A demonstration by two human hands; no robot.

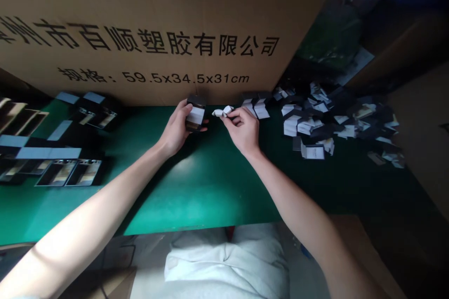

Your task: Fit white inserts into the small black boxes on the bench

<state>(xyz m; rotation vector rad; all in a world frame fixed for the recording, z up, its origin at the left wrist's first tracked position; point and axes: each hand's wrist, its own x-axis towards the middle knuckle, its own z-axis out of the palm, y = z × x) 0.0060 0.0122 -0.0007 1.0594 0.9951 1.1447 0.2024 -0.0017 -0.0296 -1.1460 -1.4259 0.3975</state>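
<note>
My left hand is wrapped round a small dark box that shows a pale panel inside, held up over the green table. Just to the right, my right hand pinches a small folded white-and-dark paper piece between thumb and fingers. A short gap separates the piece from the box. Behind my right hand, folded black-and-white card pieces lie on the table.
The green table runs below both hands. A large printed cardboard box stands along its back. Several dark open boxes sit at the left. On the right lies a pile of folded card pieces, with plastic bags behind.
</note>
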